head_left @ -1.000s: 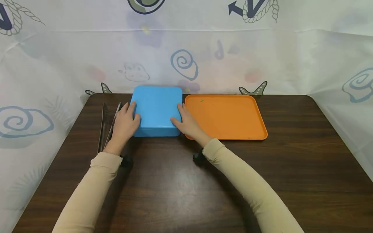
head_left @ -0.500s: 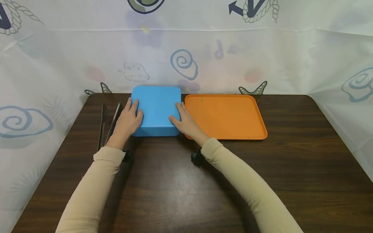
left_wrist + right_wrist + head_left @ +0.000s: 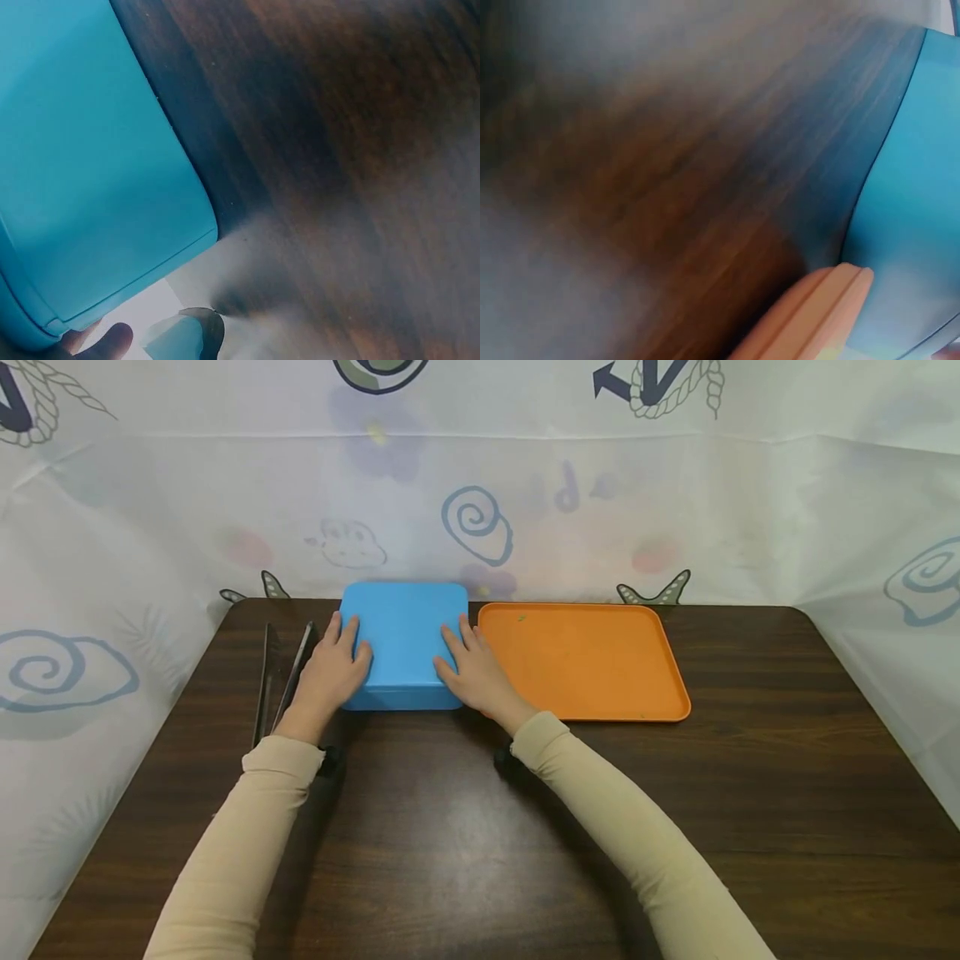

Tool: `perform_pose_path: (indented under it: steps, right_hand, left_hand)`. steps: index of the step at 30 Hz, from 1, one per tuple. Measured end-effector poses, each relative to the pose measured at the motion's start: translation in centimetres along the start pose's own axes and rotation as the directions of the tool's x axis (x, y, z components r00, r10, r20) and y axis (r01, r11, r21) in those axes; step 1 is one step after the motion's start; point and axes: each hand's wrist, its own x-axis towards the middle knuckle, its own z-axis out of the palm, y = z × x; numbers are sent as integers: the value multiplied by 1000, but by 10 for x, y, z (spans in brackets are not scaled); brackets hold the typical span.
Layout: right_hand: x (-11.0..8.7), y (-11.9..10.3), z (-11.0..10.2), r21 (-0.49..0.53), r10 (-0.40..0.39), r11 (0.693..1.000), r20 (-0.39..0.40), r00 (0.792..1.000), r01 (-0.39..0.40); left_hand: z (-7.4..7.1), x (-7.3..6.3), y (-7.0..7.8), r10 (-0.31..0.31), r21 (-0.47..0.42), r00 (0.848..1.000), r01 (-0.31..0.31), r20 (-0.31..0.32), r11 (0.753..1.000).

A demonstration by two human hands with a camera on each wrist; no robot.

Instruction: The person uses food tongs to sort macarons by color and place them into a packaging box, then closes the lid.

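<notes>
A blue lidded box (image 3: 405, 635) stands at the back of the table, its lid on. My left hand (image 3: 330, 672) lies along the box's left edge with fingers spread and straight, the thumb over the lid. On the opposite edge rests my right hand (image 3: 480, 672), its fingers extended onto the lid's right side. In the left wrist view the box's side wall (image 3: 105, 172) and lid seam show, with dark fingertips at the bottom. The right wrist view catches the box's other corner (image 3: 907, 202) beside the orange tray's edge (image 3: 810, 319).
An orange tray (image 3: 581, 664) with tiny green bits lies right of the box, close to it. Dark metal tongs (image 3: 263, 685) lie to the left, one arm partly behind my left hand. A patterned white cloth (image 3: 570, 527) hangs behind the brown wooden table (image 3: 450, 835).
My left hand has shifted slightly right, further over the box's edge. My right hand has slid a little left, its fingers now further onto the lid. The box has barely moved.
</notes>
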Motion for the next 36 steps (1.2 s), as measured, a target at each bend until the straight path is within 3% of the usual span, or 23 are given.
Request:
perform_pose_path:
  steps: [3, 7, 18, 36]
  right_hand:
    - [0, 0, -1, -125, -3, 992, 23, 1000, 5]
    - [1, 0, -3, -201, 1, 979, 30, 1000, 5]
    - [1, 0, -7, -210, 24, 978, 79, 997, -7]
    - [-2, 1, -4, -200, 16, 980, 45, 999, -7]
  left_hand:
    - [1, 0, 0, 6, 13, 1000, -6, -6, 1000]
    - [2, 1, 0, 13, 32, 1000, -12, -17, 999]
    - [5, 0, 1, -5, 31, 1000, 5, -22, 1000]
    - [8, 1, -1, 5, 69, 999, -2, -42, 998]
